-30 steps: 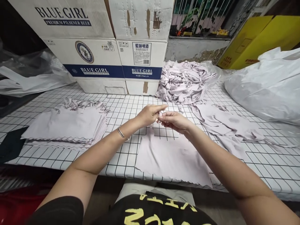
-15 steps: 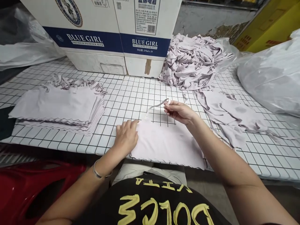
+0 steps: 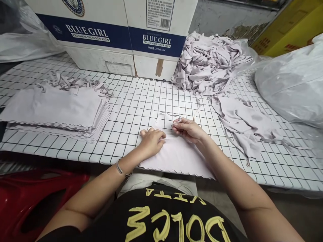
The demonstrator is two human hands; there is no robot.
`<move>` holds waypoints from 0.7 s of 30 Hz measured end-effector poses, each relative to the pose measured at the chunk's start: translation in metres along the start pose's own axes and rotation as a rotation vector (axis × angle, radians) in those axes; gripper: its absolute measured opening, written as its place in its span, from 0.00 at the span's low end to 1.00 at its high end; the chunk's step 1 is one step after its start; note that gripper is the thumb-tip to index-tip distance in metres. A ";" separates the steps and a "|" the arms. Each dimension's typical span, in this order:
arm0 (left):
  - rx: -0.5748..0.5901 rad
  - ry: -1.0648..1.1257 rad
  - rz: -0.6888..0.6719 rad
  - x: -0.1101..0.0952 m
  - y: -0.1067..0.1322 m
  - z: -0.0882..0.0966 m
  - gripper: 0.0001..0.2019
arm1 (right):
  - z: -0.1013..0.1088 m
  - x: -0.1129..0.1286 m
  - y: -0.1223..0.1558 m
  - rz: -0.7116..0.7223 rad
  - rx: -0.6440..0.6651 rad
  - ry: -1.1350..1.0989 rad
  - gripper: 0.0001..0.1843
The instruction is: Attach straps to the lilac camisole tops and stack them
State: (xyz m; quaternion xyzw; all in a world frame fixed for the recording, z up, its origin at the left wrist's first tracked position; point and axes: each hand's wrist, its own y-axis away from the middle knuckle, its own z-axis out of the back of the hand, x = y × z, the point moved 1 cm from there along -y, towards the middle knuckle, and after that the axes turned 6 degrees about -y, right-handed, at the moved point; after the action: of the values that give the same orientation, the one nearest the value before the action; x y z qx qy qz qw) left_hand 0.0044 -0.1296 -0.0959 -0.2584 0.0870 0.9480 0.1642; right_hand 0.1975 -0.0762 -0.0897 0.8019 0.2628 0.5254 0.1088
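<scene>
A pale lilac fabric piece [image 3: 176, 158] with a scalloped lower edge lies flat at the near edge of the checked table [image 3: 141, 101]. My left hand [image 3: 152, 141] rests on its top left part, fingers curled and pressing it down. My right hand [image 3: 189, 129] pinches a thin strap [image 3: 168, 115] of the same fabric between thumb and fingers just above the piece. The strap loops away over the grid cloth.
A neat stack of the same fabric pieces [image 3: 55, 109] lies at the left. A crumpled heap [image 3: 209, 62] and loose pieces [image 3: 242, 121] lie at the back right. Blue Girl cartons [image 3: 113, 33] stand behind, a white plastic bag [image 3: 292, 84] at right, a red stool [image 3: 37, 195] below left.
My left hand dropped from the strap onto the flat piece, then slid right along its top. My right hand, still pinching the strap, came down close to the fabric.
</scene>
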 end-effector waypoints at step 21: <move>-0.094 0.173 0.113 -0.002 0.001 -0.004 0.05 | -0.017 -0.043 0.017 0.235 0.108 0.185 0.16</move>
State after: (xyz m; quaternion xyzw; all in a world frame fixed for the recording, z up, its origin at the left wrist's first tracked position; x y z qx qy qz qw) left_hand 0.0075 -0.1319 -0.0987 -0.3414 0.0708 0.9329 0.0904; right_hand 0.1739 -0.1152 -0.1083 0.7798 0.2042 0.5914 -0.0214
